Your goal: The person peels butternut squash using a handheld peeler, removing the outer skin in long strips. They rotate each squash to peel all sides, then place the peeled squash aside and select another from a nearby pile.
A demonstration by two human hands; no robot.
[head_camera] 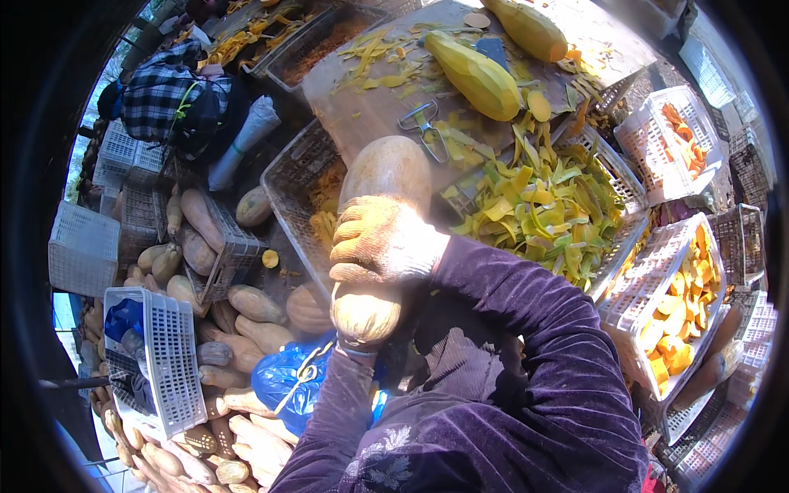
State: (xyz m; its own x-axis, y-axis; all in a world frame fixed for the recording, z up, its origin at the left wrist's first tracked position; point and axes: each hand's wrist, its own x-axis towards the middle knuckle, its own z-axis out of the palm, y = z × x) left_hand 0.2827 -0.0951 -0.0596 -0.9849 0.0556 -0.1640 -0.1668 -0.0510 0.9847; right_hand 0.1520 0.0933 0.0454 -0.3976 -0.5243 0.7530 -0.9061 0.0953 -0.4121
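Note:
An unpeeled tan squash (387, 169) is upright before me, its far end near the edge of a work board (333, 105). My right hand (385, 240), in a knit work glove with orange-brown coated fingers, wraps over its middle. My left hand is hidden beneath the squash's near end; only its wrist shows, so its grip cannot be told. On the board lie a Y-shaped peeler (424, 129) with a metal frame, a peeled yellow-green squash (474, 75) and a second peeled squash (530, 28). Peel strips and a cut round slice (539, 105) lie about them.
A crate of green-yellow peels (548, 209) stands right of the squash. Crates of orange pieces (678, 308) stand farther right. Whole squashes (246, 345) are piled at left beside white plastic crates (175, 363) and a blue plastic bag (290, 382). A person in a checked shirt (166, 92) is at upper left.

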